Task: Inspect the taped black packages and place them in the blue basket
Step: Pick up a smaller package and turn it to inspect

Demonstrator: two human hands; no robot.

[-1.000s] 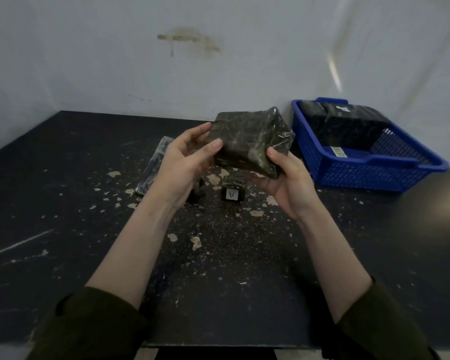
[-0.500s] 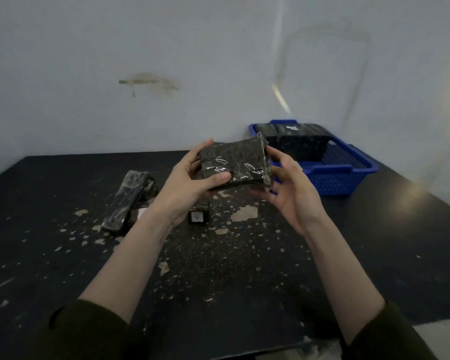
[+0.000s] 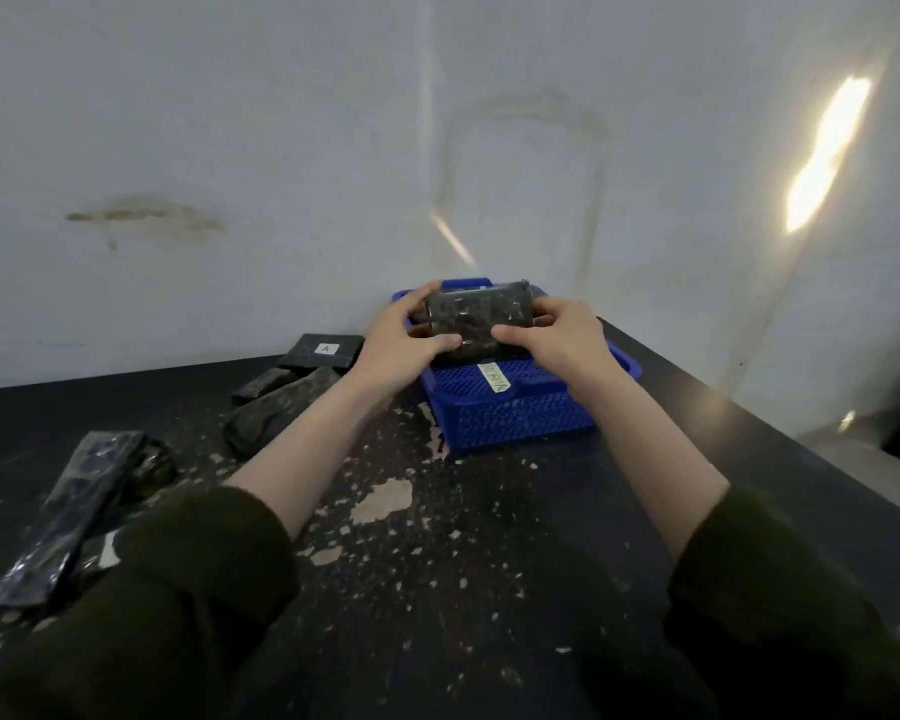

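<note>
Fingers (image 3: 440,341) of both hands grip package (image 3: 479,317) over basket (image 3: 515,413).

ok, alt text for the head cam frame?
Both hands, left and right, hold a taped black package over the blue basket at the black table's far edge. More black packages lie to the left.
</note>
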